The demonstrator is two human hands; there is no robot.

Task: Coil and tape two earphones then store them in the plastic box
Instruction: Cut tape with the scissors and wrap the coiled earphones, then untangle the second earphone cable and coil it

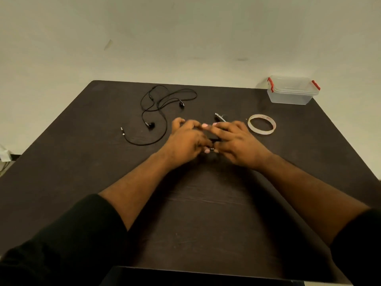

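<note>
You're pinching coiled earphone (213,141) w/ both hands, left hand (186,140) & right hand (237,141) closing round it; cord's light, springy — keep gripping mid-bundle. Tape strip (220,117) sticking up behind fingers.

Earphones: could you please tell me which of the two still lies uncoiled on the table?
The loose black earphone left of both hands; the other is a bundle held between them.

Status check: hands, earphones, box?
Both hands closed on one coiled earphone. Second earphone loose, uncoiled. Plastic box lidded, far right. Nothing blocking.
</note>
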